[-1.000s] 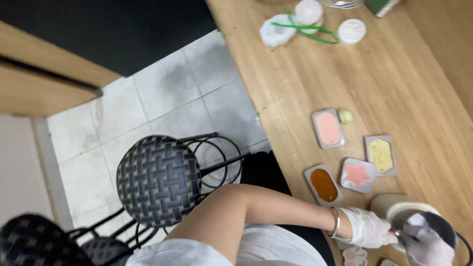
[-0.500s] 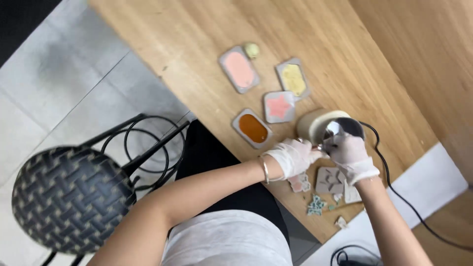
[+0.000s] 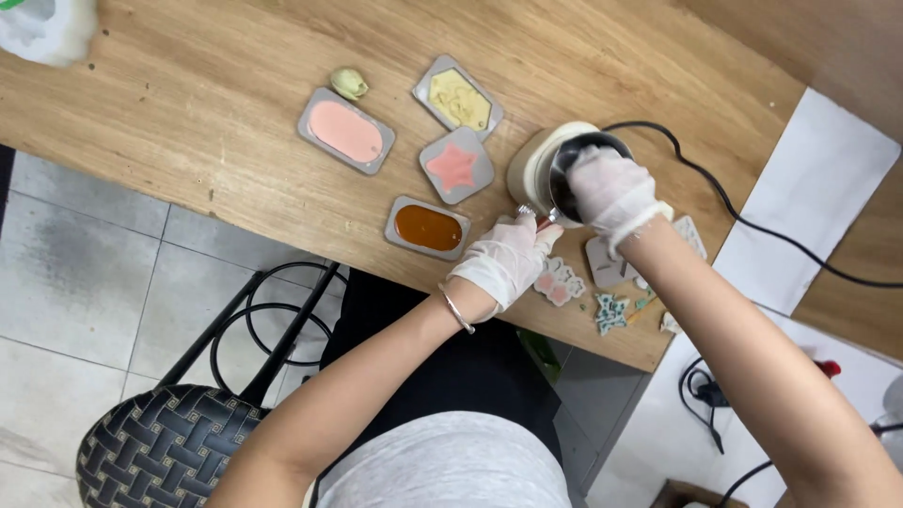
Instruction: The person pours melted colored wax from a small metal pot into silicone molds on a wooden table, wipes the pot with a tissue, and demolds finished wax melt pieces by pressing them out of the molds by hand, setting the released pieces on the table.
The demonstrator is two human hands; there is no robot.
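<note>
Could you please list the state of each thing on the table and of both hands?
Left hand: gloved, gripping a thin handle beside the pot.
Right hand: gloved, over the pot's mouth.
Small pot: upright, corded.
Oval mould: filled pink.
Hexagon mould: filled yellow.
Star mould: filled pink.
Amber mould: filled orange-brown.
Small shaped pieces: loose at the table edge.

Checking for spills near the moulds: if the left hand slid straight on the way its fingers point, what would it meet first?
Probably the small melting pot: the gloved left hand points up and right at it, fingers nearly touching its handle end. The right hand covers the pot's top. Depth is unclear.
</note>
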